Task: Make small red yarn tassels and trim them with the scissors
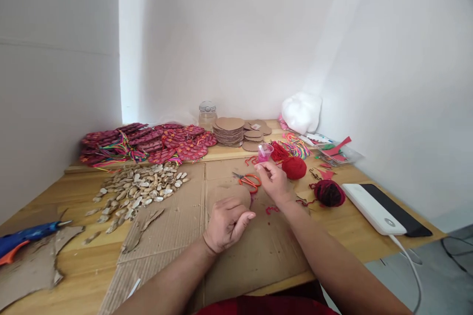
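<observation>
A small clear plastic cup (265,152) with bright pink contents and a pale stick inside stands upright at the fingertips of my right hand (274,183). The fingers of that hand are closed at the cup's lower part, which they hide. My left hand (228,224) is curled over a brown cardboard cutout (225,193) with rounded lobes, thumb pointing right. Its fingertips are mostly hidden, and the hand covers the near part of the cutout. Orange-handled scissors (250,182) lie between the cutout and my right hand.
Peanut shells (144,187) are heaped left, before stacked decorated pieces (148,142). Cardboard cutouts (228,133) and a glass jar (207,115) stand behind. Red yarn (294,168), dark yarn (328,193) and a white device (373,208) lie right. A blue glue gun (29,236) lies far left.
</observation>
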A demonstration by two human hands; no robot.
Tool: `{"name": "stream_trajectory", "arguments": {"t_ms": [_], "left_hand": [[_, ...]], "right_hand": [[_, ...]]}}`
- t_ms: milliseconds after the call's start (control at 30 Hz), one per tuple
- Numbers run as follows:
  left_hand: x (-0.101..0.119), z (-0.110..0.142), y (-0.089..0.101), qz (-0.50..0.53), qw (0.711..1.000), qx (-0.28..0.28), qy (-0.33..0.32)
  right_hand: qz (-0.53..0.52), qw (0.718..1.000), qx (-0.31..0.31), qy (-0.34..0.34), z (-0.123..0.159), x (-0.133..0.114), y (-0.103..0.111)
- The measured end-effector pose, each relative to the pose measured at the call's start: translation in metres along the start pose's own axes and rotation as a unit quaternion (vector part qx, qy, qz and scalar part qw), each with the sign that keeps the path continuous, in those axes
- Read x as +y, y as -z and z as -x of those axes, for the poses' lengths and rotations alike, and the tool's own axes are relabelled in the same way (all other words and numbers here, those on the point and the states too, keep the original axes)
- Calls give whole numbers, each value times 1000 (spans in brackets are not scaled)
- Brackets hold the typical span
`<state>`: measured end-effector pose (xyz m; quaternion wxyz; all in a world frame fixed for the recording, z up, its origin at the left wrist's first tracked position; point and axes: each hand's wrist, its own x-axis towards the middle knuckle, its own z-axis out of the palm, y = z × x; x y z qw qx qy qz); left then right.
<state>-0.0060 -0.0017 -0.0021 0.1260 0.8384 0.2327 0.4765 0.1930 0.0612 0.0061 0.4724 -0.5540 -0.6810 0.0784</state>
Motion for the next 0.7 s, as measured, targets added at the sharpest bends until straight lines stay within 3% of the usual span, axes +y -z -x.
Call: {"name": "stream_trajectory", "arguments": {"t_ms": [267, 433, 533, 667, 700], "left_hand": [[-6, 2, 4, -2, 999, -18, 34], [-2, -2, 4, -23, 999, 28, 32], [20, -9, 8, -25, 998, 49, 27], [80, -6, 32, -38, 995, 85, -20], [97, -1, 40, -43, 992, 117, -18]], "right_hand": [[45, 984, -92, 144, 26, -9, -33], [70, 981, -99, 151, 22, -5, -31], [74, 982, -96, 145, 19, -1, -29], [67, 983, -97, 138, 19, 1, -27], [67, 984, -97, 135, 19, 1, -26]]}}
